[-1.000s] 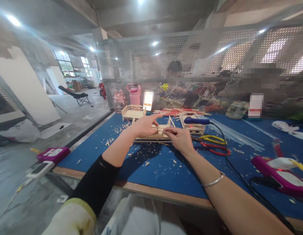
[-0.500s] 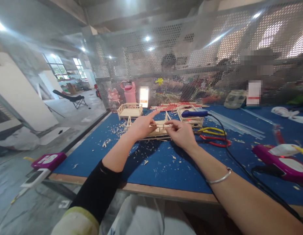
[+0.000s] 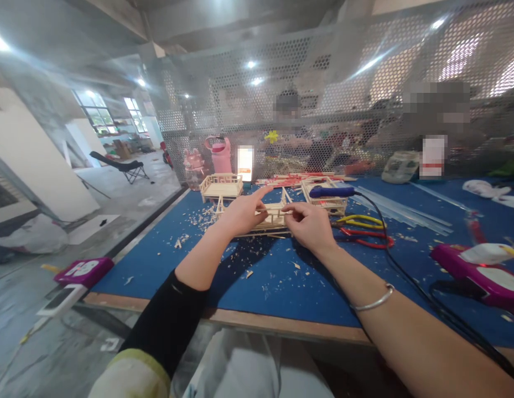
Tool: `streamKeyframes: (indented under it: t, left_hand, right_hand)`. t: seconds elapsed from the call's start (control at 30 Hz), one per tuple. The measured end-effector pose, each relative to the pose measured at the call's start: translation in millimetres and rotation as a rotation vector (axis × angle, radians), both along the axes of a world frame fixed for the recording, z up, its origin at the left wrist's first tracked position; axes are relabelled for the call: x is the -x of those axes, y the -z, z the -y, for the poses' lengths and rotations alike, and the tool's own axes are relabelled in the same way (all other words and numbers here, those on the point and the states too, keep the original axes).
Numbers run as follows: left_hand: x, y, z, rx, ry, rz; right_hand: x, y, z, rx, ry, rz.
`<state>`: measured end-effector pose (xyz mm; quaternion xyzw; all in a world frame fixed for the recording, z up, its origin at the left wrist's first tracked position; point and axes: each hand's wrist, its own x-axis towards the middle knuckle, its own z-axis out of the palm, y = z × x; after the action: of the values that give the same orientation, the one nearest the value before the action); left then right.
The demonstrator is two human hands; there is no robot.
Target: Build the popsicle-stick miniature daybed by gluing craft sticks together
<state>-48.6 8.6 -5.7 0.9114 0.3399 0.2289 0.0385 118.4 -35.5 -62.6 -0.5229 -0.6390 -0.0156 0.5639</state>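
Note:
A small model of pale wooden sticks (image 3: pixel 275 216) stands on the blue table in front of me, its middle partly covered by my hands. My left hand (image 3: pixel 243 214) reaches over its left side, thumb and lower fingers closed on a thin stick rail, index finger stretched forward. At the right end of that rail, my right hand (image 3: pixel 309 224) is closed in a pinch; its fingertips partly hide the wood there. Just beyond the right hand, a blue-handled tool with a black cord (image 3: pixel 333 192) rests across another stick model (image 3: pixel 337 205).
A finished-looking stick bench (image 3: pixel 222 189) stands back left, near a pink bottle (image 3: pixel 221 157) and a lit phone (image 3: pixel 245 164). Yellow-handled pliers (image 3: pixel 362 221) and red-handled pliers (image 3: pixel 367 239) lie right. Clear glue sticks (image 3: pixel 406 213), red sticks (image 3: pixel 281 181) and a purple power strip (image 3: pixel 476 276) are around. People sit behind the mesh.
My right hand has shifted very slightly to the right along the rail. The left hand keeps its place on the model; the view has barely moved.

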Motion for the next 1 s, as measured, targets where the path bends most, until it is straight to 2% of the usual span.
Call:
streamKeyframes:
  t: [0.27,0.4,0.63,0.8,1.0]
  left_hand:
    - [1.5,2.4,-2.7,-0.011,0.006,0.001]
    - [1.8,2.6,-4.1,-0.011,0.021,0.002]
    - [3.2,1.9,-0.1,0.005,0.042,0.026]
    - [15.7,1.3,2.5,-0.024,0.003,0.241]
    - [21.3,4.5,3.6,-0.237,-0.141,0.577]
  right_hand:
    - [-0.7,1.9,-1.3,-0.020,0.046,0.038]
    - [1.1,2.5,-0.7,-0.053,0.011,0.155]
    - [5.9,4.1,-1.9,-0.055,0.063,0.328]
    - [4.9,6.3,-4.1,-0.049,0.065,0.316]
    - [4.1,8.8,-5.6,-0.038,0.052,0.296]
